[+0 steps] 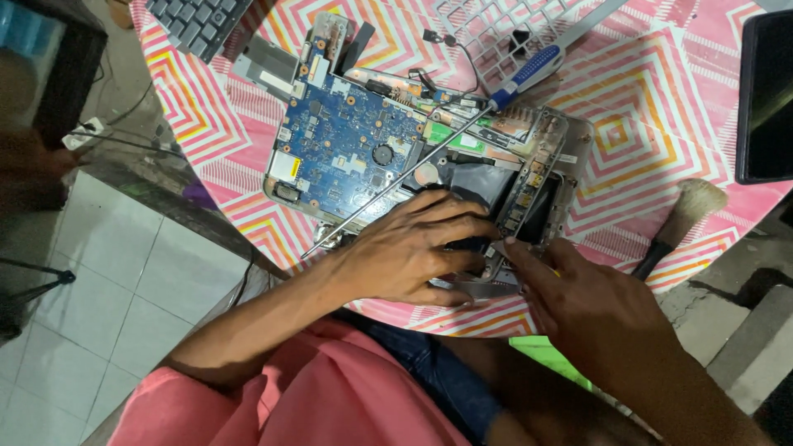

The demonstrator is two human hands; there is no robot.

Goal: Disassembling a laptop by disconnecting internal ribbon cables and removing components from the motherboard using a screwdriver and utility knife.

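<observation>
Pink patterned tablecloth (661, 91) | left hand (413, 248) flat on opened laptop (429, 157) | right hand (586, 310) grip unclear

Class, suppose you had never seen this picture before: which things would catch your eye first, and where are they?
First, the blue circuit board of an opened laptop chassis, lying mid-table on a pink zigzag tablecloth. A long screwdriver with a blue-and-white handle lies slantwise across it. At the chassis's near edge, the left hand and right hand press together on dark parts; a brush lies to the right.
</observation>
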